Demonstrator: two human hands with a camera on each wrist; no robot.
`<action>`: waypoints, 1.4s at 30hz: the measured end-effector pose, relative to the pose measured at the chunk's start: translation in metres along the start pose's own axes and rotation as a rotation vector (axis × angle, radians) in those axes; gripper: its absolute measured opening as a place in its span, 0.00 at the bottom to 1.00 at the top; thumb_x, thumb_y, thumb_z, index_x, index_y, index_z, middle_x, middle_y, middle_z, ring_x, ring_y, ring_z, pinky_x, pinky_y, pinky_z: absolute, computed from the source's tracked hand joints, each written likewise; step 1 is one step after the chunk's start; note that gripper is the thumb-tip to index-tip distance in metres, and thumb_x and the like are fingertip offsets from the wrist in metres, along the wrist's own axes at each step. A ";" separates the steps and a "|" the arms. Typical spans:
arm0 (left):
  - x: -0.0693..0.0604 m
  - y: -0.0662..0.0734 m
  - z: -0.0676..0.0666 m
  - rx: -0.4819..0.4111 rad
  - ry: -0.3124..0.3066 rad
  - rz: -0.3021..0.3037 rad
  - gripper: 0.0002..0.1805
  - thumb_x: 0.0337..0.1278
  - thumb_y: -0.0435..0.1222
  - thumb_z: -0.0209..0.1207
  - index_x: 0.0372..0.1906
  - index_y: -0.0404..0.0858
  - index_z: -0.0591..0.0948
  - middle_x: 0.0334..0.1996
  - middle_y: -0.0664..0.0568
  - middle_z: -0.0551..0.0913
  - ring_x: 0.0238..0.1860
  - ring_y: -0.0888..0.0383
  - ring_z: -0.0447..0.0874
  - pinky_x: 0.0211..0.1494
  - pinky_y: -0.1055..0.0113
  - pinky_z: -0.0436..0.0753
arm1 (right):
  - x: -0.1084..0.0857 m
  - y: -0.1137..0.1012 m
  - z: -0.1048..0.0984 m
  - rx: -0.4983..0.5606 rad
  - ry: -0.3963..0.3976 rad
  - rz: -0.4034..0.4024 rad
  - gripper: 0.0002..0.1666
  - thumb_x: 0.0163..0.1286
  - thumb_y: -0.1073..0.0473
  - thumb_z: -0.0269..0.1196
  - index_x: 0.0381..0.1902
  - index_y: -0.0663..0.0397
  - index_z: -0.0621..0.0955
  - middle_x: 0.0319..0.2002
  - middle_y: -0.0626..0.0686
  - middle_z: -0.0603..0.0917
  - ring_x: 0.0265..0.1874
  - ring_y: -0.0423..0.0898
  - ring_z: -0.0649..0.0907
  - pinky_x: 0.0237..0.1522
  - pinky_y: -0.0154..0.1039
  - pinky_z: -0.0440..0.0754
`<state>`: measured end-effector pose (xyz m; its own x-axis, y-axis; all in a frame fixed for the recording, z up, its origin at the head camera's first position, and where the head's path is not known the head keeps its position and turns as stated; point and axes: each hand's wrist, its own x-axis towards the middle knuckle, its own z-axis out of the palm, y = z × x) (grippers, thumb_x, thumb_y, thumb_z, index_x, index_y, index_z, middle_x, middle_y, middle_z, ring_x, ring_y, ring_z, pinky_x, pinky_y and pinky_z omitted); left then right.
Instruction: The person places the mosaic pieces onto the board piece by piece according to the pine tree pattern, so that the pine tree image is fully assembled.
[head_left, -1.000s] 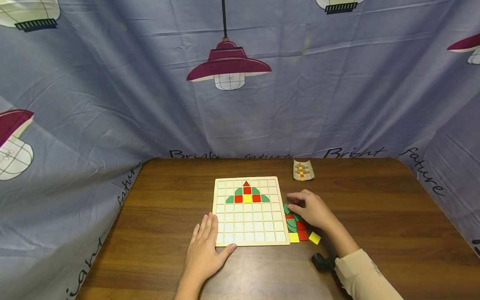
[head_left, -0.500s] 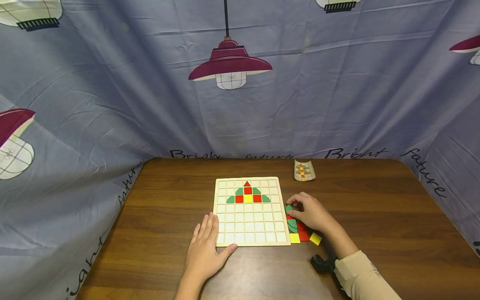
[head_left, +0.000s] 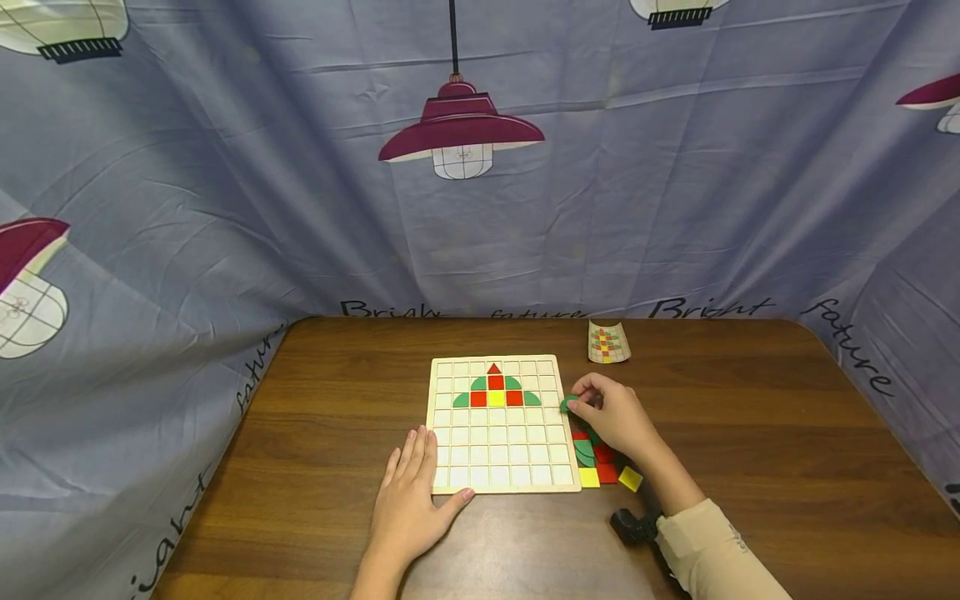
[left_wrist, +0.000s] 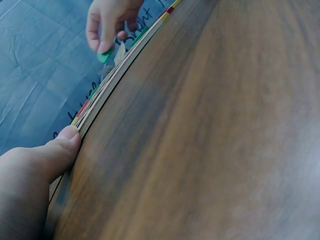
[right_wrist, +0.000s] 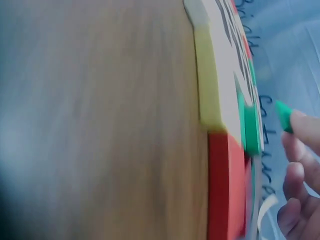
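Note:
My right hand [head_left: 617, 418] pinches a green quarter-round tile [head_left: 567, 404] between thumb and fingers, raised at the right edge of the wooden grid board [head_left: 498, 477]. The same green tile [right_wrist: 284, 115] shows at the fingertips in the right wrist view. My left hand [head_left: 411, 500] lies flat at the board's lower left corner, its fingers on the left edge and its thumb on the front edge. Red, green and yellow tiles form a stepped triangle near the board's top, with a red triangle tile [head_left: 493, 368] at its tip.
Several loose tiles lie against the board's right side, among them a red square [head_left: 607, 474] and a yellow square [head_left: 630, 479]. A small pattern card [head_left: 608, 342] lies at the back of the brown table [head_left: 337, 392]. A printed curtain [head_left: 300, 167] hangs behind.
My right hand has picked up a green quarter-round tile from the loose pieces and moved it up and left to the board's edge. The left hand stays put.

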<state>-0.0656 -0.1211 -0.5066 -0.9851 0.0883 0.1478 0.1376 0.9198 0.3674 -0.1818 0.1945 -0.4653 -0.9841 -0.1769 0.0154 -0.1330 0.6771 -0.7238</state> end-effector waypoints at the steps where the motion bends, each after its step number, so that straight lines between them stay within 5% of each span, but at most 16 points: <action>1: 0.000 0.000 -0.001 0.001 0.000 0.000 0.56 0.55 0.71 0.53 0.77 0.35 0.58 0.78 0.44 0.56 0.80 0.49 0.50 0.81 0.50 0.51 | 0.001 -0.004 0.002 0.011 -0.007 -0.003 0.09 0.67 0.57 0.67 0.42 0.50 0.80 0.32 0.49 0.82 0.27 0.45 0.75 0.25 0.34 0.73; 12: 0.001 0.003 -0.006 -0.004 -0.011 0.000 0.56 0.55 0.71 0.53 0.77 0.34 0.58 0.78 0.43 0.56 0.80 0.48 0.50 0.81 0.49 0.51 | 0.011 -0.060 0.040 0.068 -0.095 -0.036 0.06 0.67 0.56 0.68 0.40 0.46 0.83 0.31 0.44 0.82 0.19 0.41 0.72 0.21 0.33 0.71; 17: 0.001 0.003 -0.006 0.000 -0.003 0.006 0.56 0.55 0.70 0.53 0.76 0.34 0.59 0.78 0.43 0.57 0.80 0.48 0.51 0.81 0.48 0.52 | 0.013 -0.076 0.059 0.038 -0.113 -0.058 0.05 0.66 0.55 0.69 0.37 0.42 0.82 0.29 0.40 0.81 0.21 0.39 0.73 0.27 0.33 0.73; 25: 0.000 0.003 -0.005 0.009 0.040 0.033 0.55 0.56 0.69 0.54 0.75 0.32 0.62 0.76 0.40 0.59 0.78 0.46 0.55 0.79 0.45 0.56 | 0.017 -0.086 0.076 -0.048 -0.136 -0.092 0.04 0.66 0.55 0.68 0.36 0.41 0.82 0.25 0.38 0.79 0.22 0.38 0.74 0.28 0.34 0.73; 42: 0.000 0.003 -0.007 0.005 -0.006 0.010 0.56 0.56 0.71 0.52 0.76 0.34 0.59 0.78 0.43 0.56 0.80 0.48 0.51 0.81 0.47 0.52 | 0.017 -0.090 0.089 -0.092 -0.091 -0.126 0.04 0.63 0.55 0.70 0.36 0.42 0.85 0.33 0.40 0.79 0.33 0.38 0.77 0.37 0.36 0.77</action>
<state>-0.0646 -0.1207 -0.4988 -0.9843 0.0998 0.1456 0.1467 0.9210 0.3609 -0.1766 0.0673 -0.4611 -0.9448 -0.3258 0.0363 -0.2690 0.7074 -0.6536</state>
